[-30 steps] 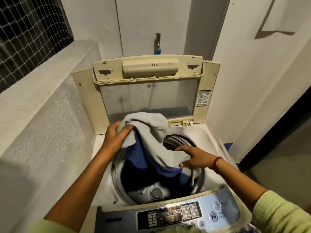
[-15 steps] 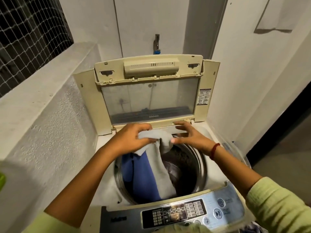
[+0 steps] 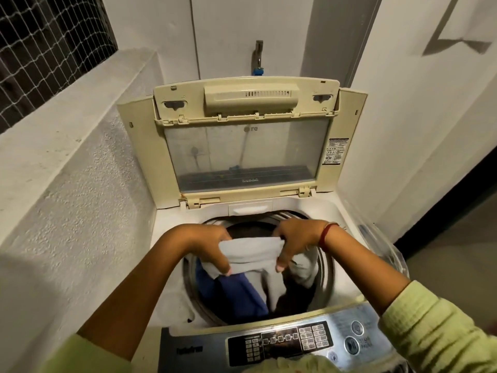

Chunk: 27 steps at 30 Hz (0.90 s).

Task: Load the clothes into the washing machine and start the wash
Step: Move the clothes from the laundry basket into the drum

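Note:
A top-loading washing machine stands in front of me with its cream lid raised upright. Over the round drum opening, my left hand and my right hand each grip one end of a grey and blue garment. The grey part is stretched flat between the hands. Its blue part hangs down into the drum. The silver control panel with buttons runs along the machine's near edge.
A rough white parapet wall with netting above it hems in the machine's left side. A white wall stands close on the right, with a dark doorway beyond. A tap sticks out of the back wall above the lid.
Both hands have come lower and nearer to me over the drum. The right hand now grips the cloth's end, and the grey part is spread flat between the hands.

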{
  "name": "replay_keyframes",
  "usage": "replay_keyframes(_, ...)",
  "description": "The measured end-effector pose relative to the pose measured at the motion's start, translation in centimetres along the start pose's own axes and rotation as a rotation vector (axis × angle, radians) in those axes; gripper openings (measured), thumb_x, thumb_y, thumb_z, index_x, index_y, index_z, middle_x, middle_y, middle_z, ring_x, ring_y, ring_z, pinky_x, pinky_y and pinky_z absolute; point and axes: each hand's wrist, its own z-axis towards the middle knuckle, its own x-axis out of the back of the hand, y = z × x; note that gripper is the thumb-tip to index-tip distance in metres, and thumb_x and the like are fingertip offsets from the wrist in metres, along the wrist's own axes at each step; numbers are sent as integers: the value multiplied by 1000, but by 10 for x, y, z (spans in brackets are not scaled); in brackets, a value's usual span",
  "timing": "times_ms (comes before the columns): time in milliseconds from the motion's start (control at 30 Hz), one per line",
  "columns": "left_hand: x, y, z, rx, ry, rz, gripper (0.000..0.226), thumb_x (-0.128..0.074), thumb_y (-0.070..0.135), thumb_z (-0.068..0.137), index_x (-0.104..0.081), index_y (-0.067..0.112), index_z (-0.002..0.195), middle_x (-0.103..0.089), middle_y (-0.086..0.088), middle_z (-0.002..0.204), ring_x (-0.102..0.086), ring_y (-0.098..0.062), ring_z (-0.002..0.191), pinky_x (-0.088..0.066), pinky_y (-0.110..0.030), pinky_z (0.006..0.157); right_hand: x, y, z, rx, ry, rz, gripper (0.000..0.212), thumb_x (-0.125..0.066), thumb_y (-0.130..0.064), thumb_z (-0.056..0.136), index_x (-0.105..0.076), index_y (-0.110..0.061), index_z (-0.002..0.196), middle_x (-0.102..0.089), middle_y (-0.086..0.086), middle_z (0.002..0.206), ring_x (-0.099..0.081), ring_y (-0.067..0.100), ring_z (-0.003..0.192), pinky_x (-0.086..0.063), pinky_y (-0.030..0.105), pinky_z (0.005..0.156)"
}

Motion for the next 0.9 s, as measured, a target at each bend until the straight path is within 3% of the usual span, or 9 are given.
replay_keyframes(100,2,-11,18,-57,-6,-66,37,-70,31,81,-63,14,114,-63,0,103,-58,-15,95,-49,-23,78,-23,25,13,-28,-15,-4,25,-73,-20,74,-68,-10,96,-62,3,87,-58,18,80,-43,27,68)
replay_keyframes(267,-7,-32,57,-132,135,-655,46,-68,47,76,-63,19,112,-68,-1,110,-63,-20,104,-50,-33,96,-52,61,25,-131,198,1195,17,-47,-9,85,-63,-11,90,-65,-2,62,-59,9,53,-44,18,50)
replay_keyframes(300,-8,-32,65,-150,165,-680,46,-70,53,71,-63,26,109,-68,4,108,-63,-16,102,-51,-32,94,-49,65,30,-118,245,1320,21,-43,-5,87,-63,-9,93,-69,2,63,-64,12,55,-50,19,51)
replay_keyframes(367,-7,-37,84,-180,166,-663,59,-74,65,58,-59,36,107,-66,7,110,-61,-14,103,-50,-33,95,-36,75,41,-15,339,1349,27,-47,-6,85,-63,-8,107,-73,10,91,-69,24,86,-56,31,78)
replay_keyframes(467,-13,-48,109,-18,-78,-390,93,-77,71,40,-58,26,118,-64,-3,117,-61,-20,107,-50,-38,98,-8,83,43,62,222,1080,31,-66,-16,80,-62,-14,110,-70,4,106,-66,20,96,-53,23,86)
replay_keyframes(567,-28,-50,125,187,-305,72,75,-77,46,65,-53,12,127,-59,-10,127,-58,-23,108,-48,-33,96,-6,85,59,-25,-29,326,41,-75,-15,76,-61,-11,115,-67,3,113,-61,19,106,-44,18,88)
replay_keyframes(700,-9,-41,141,246,377,291,39,-59,19,85,-54,8,122,-53,-16,129,-57,-34,113,-48,-41,93,-11,80,83,-81,478,-149,36,-57,-5,80,-62,-15,115,-60,15,111,-59,33,102,-47,34,81)
replay_keyframes(833,17,-33,115,29,1029,478,29,-70,2,68,-61,4,95,-57,-17,97,-60,-36,74,-44,-35,49,9,86,67,123,1167,-503,23,-57,-13,78,-68,-15,97,-58,12,84,-54,30,75,-45,34,54)
replay_keyframes(900,12,-40,100,-32,1134,495,36,-75,4,62,-64,5,97,-63,-15,94,-62,-35,71,-46,-32,47,1,85,59,242,1246,-549,24,-62,-15,80,-66,-18,104,-61,10,88,-49,26,76,-43,33,60)
